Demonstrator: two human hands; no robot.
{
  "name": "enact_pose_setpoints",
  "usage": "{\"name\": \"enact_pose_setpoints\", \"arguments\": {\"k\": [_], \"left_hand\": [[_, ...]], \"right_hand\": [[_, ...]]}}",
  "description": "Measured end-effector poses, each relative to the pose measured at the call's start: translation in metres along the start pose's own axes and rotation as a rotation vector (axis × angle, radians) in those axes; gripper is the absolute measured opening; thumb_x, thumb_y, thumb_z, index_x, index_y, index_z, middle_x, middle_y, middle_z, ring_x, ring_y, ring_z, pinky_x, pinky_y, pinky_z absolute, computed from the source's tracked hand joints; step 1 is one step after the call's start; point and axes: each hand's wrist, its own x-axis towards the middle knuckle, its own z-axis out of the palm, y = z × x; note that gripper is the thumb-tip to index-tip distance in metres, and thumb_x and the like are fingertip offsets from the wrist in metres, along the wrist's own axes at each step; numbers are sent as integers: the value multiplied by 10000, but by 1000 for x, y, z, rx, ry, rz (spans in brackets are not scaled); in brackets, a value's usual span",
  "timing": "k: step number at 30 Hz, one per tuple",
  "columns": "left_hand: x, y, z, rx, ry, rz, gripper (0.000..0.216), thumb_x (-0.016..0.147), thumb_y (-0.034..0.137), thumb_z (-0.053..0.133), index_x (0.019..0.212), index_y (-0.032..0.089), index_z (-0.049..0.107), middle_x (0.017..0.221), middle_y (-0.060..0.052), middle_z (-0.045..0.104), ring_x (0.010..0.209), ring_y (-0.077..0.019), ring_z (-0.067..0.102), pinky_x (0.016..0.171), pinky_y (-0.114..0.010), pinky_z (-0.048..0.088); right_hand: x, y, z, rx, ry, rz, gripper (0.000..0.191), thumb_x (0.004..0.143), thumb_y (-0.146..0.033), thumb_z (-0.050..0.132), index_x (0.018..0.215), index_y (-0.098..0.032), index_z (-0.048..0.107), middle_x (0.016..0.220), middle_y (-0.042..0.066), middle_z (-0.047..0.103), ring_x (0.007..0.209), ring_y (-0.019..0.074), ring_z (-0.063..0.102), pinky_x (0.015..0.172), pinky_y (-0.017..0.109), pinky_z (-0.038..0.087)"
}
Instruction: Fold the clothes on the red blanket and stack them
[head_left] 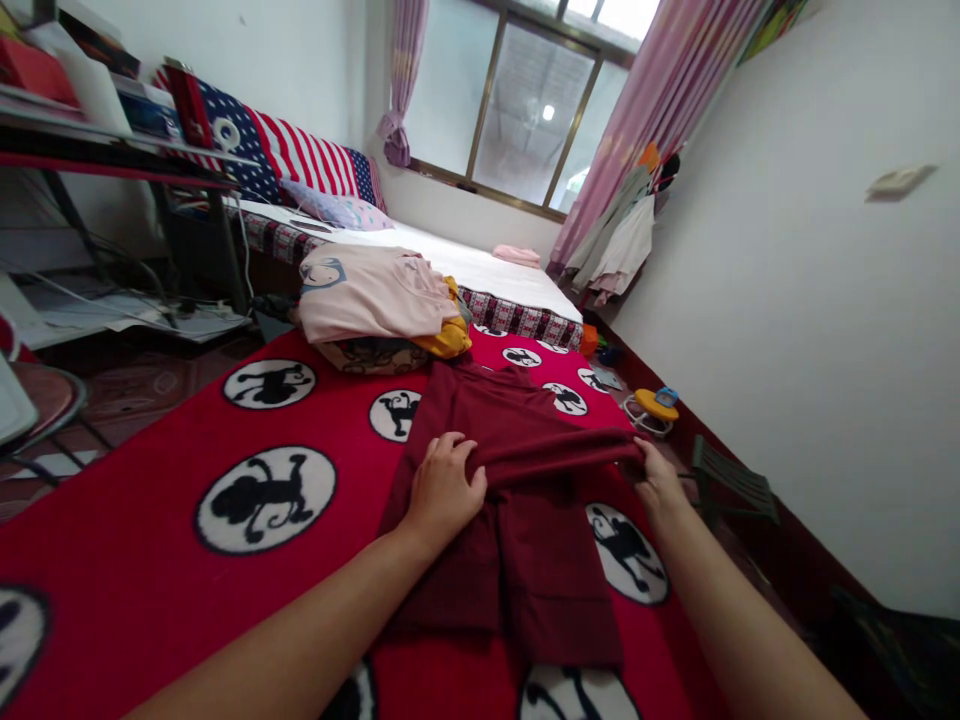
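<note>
A maroon long-sleeved top [551, 560] lies spread on a red blanket [161, 520] patterned with black monkey figures in white circles. My left hand [448, 485] rests on the middle of the top, palm down with fingers apart. At the right side, my right hand [652, 475] pinches the end of a sleeve [562, 452] and holds it stretched out sideways. Two lower panels of the top reach toward me, with a gap between them. Just beyond its far end sits a pile of clothes, with a pale pink shirt [371, 292] on top and yellow cloth [450, 335] at its side.
Behind the pile stands a bed with a white sheet [457, 252]. A cluttered desk [112, 160] and a chair [45, 400] are on the left. Along the right wall are a yellow stool [655, 405] and a dark green folding seat [731, 480]. Clothes [626, 245] hang beside the curtain.
</note>
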Motion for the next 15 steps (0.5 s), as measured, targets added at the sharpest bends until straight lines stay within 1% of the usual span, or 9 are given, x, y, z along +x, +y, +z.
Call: {"name": "enact_pose_setpoints", "arguments": {"k": [2,4,5,7,9,10,11,13,15], "left_hand": [[-3,3,-5,-29,-20,39,264,774,232,647,1028,211,714,1160,-69,632,1069,-257,550,938,-394,489],[-6,6,-10,-59,-21,107,208,763,223,650,952,243,735,1132,-51,640,1046,-245,548,909,-395,481],[-8,7,-12,-73,-13,148,162,771,220,644,900,246,739,1108,-48,644,1032,-239,549,896,-395,472],[-10,9,-16,-91,14,221,99,811,238,624,787,226,719,1014,-47,654,976,-223,556,863,-385,454],[-10,9,-19,-101,44,258,197,865,275,587,700,199,665,880,-45,649,886,-201,558,818,-362,441],[-9,9,-20,-110,61,265,243,892,287,559,683,191,637,817,-41,636,842,-191,553,797,-350,437],[-8,8,-22,-122,80,264,270,916,290,528,681,187,614,770,-36,618,809,-185,546,783,-341,434],[-6,6,-25,-162,132,250,273,946,271,469,717,186,590,760,-35,601,805,-182,543,788,-331,438],[-4,5,-27,-209,188,240,218,953,240,441,825,185,608,874,-50,619,891,-187,556,852,-333,446]], "right_hand": [[-9,-9,11,33,8,-32,123,787,-145,567,902,-183,550,581,-44,594,470,130,593,514,256,573],[-24,-21,25,50,-60,-97,198,780,-184,594,977,-186,582,719,-9,666,564,146,642,568,266,583],[-35,-27,32,32,-157,-144,231,789,-237,610,1014,-192,594,804,10,692,609,154,661,585,270,583],[-59,-35,44,-76,-452,-257,328,828,-415,604,1078,-203,609,967,52,704,676,164,686,605,277,575],[-83,-37,50,-234,-720,-393,471,851,-594,531,1097,-202,623,1071,85,690,715,170,699,638,284,564],[-94,-35,51,-306,-786,-466,514,850,-640,506,1072,-197,639,1081,92,688,730,175,702,663,290,559],[-103,-31,51,-369,-814,-546,522,851,-652,501,1035,-190,656,1066,94,693,749,181,702,696,299,555],[-116,-20,47,-468,-808,-689,466,866,-609,525,973,-184,682,990,86,710,802,203,696,762,326,546],[-123,-6,39,-541,-801,-803,391,891,-537,542,1003,-195,693,1013,87,712,933,229,675,862,364,527]]}}
